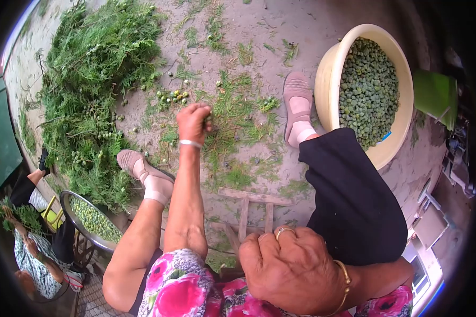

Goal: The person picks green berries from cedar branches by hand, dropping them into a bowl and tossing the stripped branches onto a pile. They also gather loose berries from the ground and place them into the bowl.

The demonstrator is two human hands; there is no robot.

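My left hand [194,124], with a silver bracelet at the wrist, reaches over the ground between the shoes, its fingers curled closed. Whatever it holds is mostly hidden. Just beyond it lie small green and yellowish cones [172,98], and scattered green sprigs [230,113] spread to its right. Close to my lap is my right hand [288,264], wearing a ring and a gold bracelet, back up and fingers bent closed; its contents are hidden. A large heap of leafy green branches [98,63] with cones covers the ground at the upper left.
A cream tub [330,79] of green cones stands beside the right shoe. At lower left, a metal basin [82,230] holds more cones near another person [42,253]. A wooden frame [256,198] lies before my lap. A green container [436,98] stands at right.
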